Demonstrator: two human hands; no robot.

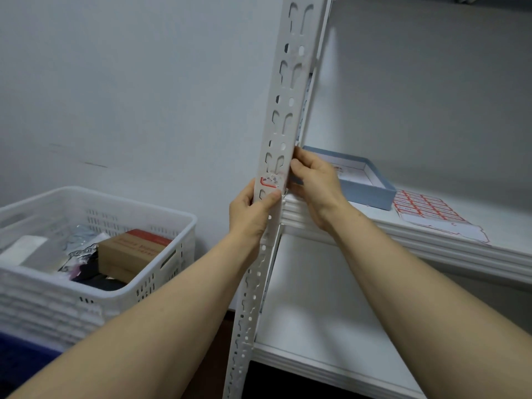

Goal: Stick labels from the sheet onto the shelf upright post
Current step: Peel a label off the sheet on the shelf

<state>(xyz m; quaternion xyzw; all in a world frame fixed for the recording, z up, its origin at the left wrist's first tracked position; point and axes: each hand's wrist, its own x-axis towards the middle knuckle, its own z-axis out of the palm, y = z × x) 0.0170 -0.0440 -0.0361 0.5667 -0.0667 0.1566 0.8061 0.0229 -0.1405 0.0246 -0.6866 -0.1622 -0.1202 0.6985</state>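
A white perforated shelf upright post (290,82) runs from the top centre down to the bottom. A red-bordered label (270,182) sits on its front face at mid height. My left hand (252,210) grips the post just below the label, with its thumb pressing the label's lower edge. My right hand (315,182) holds the post's right edge beside the label, fingers curled round it. The label sheet (431,211), with several red-bordered labels, lies flat on the shelf board to the right.
A shallow blue box (371,191) stands on the white shelf board (403,240) behind my right hand. A white slotted basket (95,243) holding a cardboard box and packets sits at the left. A lower shelf board (316,326) lies beneath.
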